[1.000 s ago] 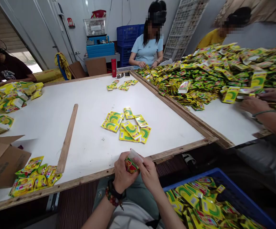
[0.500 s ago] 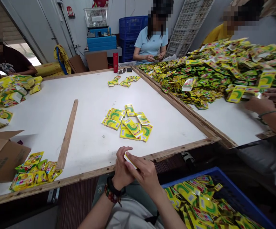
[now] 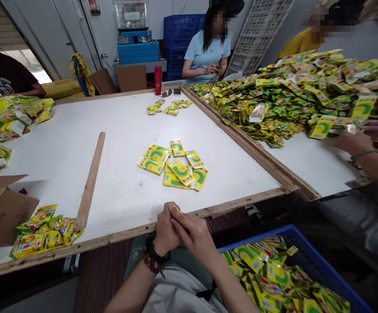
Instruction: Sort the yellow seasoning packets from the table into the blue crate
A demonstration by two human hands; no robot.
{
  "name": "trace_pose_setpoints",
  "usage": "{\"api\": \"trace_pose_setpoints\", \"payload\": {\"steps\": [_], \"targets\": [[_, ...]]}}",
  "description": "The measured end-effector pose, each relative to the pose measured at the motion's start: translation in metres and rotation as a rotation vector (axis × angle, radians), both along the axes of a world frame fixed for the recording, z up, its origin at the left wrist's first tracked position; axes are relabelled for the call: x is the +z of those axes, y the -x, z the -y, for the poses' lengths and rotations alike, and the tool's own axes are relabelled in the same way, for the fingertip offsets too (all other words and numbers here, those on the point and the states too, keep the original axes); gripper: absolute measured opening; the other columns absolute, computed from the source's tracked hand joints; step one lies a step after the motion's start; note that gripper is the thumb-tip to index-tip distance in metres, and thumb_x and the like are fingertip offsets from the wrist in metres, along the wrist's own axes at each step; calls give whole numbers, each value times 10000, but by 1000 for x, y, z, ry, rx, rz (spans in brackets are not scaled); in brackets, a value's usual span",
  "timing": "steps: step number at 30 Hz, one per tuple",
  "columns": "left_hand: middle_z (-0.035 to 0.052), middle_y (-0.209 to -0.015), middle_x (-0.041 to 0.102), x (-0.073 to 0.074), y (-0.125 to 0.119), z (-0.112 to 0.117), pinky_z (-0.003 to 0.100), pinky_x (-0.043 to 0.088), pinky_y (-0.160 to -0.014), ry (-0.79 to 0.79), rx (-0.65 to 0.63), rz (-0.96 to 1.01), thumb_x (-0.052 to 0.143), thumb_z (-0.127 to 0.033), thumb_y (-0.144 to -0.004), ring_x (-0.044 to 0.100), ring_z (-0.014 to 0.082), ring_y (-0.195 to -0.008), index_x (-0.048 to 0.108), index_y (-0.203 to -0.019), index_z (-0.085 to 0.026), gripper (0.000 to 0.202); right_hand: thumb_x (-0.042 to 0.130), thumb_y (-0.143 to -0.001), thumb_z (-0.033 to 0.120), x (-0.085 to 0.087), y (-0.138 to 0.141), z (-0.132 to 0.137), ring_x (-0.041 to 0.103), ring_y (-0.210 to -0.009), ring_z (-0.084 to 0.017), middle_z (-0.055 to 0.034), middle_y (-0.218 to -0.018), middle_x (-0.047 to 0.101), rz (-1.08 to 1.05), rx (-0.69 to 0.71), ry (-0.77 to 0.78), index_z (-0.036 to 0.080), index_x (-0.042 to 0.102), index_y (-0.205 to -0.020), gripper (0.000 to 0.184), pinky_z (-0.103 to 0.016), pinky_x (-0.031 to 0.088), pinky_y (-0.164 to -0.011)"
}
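Note:
Just over the table's near edge, my left hand (image 3: 166,230) and my right hand (image 3: 193,232) are closed together around one small yellow box (image 3: 177,210). Only a thin yellow edge of it shows between the fingers; the rest is covered. A beaded bracelet and a dark band circle my left wrist. In front of my hands, several yellow-and-green boxes (image 3: 179,171) lie in a loose, partly overlapping cluster on the white table (image 3: 123,174). To the right of my lap, a blue crate (image 3: 319,261) holds many more of these yellow boxes and packets.
A wooden strip (image 3: 92,178) lies on the table at left, near colourful sachets (image 3: 47,234) and a cardboard box (image 3: 4,213). A large packet heap (image 3: 273,113) covers the right-hand table. A red bottle (image 3: 158,80) stands at the back. Co-workers sit around, including one in light blue (image 3: 205,54).
My fingers have closed further over the box, hiding its white end that showed before. The co-worker in light blue has raised their hands slightly. The view has shifted a little.

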State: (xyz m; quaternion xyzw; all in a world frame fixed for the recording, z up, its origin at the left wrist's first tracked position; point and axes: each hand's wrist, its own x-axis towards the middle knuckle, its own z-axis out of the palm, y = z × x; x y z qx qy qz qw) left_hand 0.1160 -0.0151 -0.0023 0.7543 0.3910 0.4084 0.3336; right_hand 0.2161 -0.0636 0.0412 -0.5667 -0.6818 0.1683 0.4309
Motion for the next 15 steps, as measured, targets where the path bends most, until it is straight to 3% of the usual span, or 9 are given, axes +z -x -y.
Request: {"api": "trace_pose_setpoints", "payload": {"steps": [3,6,8,9,12,15], "targets": [[39,-904,596,6,2,1,300,478,-638,8,-121,23,613,-295,-726,582,175,-721,469,-1046,-204,363,389,-986,240,5,-16,18,731,-783,-188,-117,-995,756,86,-33,62,199,552,-1348,399,-257,558,-672],[76,-1046,600,10,5,2,321,517,-714,26,-230,52,724,-417,-676,599,206,-868,474,-1151,-197,581,470,-942,304,16,-54,50,710,-552,-238,-100,-695,754,458,-322,377,209,670,-1214,351,-277,517,-484],[75,-1039,606,11,5,2,312,521,-731,48,-219,79,670,-399,-765,600,196,-883,496,-1125,-201,445,550,-890,348,19,-80,64,690,-491,-280,-98,-631,737,695,-516,565,219,727,-1101,304,-309,490,-415],[69,-1015,612,11,4,2,303,519,-731,58,-201,81,617,-347,-818,602,183,-862,506,-1101,-202,337,564,-879,353,19,-90,64,706,-538,-297,-116,-723,757,757,-556,593,218,726,-1094,301,-328,505,-426],[46,-912,622,6,0,2,276,514,-703,47,-147,38,481,-195,-886,604,152,-777,536,-1018,-202,143,502,-882,188,4,-99,29,699,-987,-314,-166,-1244,653,732,-488,417,202,613,-1276,409,-376,594,-672],[41,-862,618,-1,-5,1,250,517,-638,5,-50,21,424,-144,-904,598,141,-722,547,-951,-199,142,419,-756,-55,-20,-92,-41,408,-1362,-307,-158,-1483,426,613,-322,229,191,478,-1407,699,-468,483,-997]]}}
